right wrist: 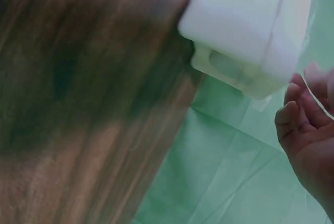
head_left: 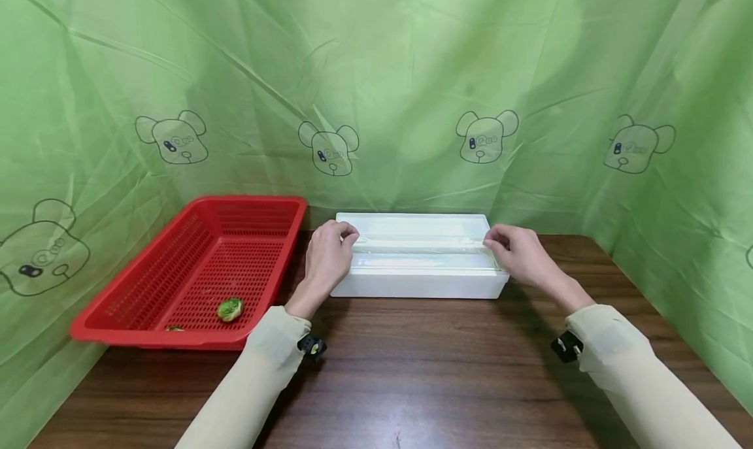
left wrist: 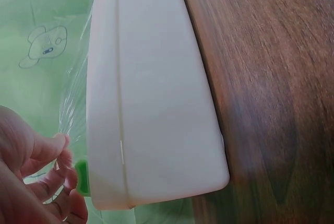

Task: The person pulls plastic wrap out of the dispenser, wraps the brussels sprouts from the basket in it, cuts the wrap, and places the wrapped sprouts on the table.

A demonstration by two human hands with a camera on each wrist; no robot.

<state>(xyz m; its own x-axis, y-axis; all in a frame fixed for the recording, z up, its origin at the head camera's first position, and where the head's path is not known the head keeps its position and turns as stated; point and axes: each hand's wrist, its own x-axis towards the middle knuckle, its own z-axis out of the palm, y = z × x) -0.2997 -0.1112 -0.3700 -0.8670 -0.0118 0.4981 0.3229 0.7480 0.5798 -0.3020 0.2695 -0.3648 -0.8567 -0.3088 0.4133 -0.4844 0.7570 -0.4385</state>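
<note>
A long white cling film dispenser lies across the table near the back curtain. Clear cling film stretches over its top between the two hands. At the left end, my left hand pinches the film's edge between thumb and fingers; the left wrist view shows the film gathered into creases at that pinch. My right hand pinches the film at the opposite end, its fingertips right by the dispenser's corner. In the right wrist view the dispenser's end sits beside the curled fingers.
A red perforated basket stands on the left, overlapping my left sleeve in the head view. Inside lies a small green leafy vegetable, with part of another piece at the near rim. Green curtain encloses the wooden table at the back and sides.
</note>
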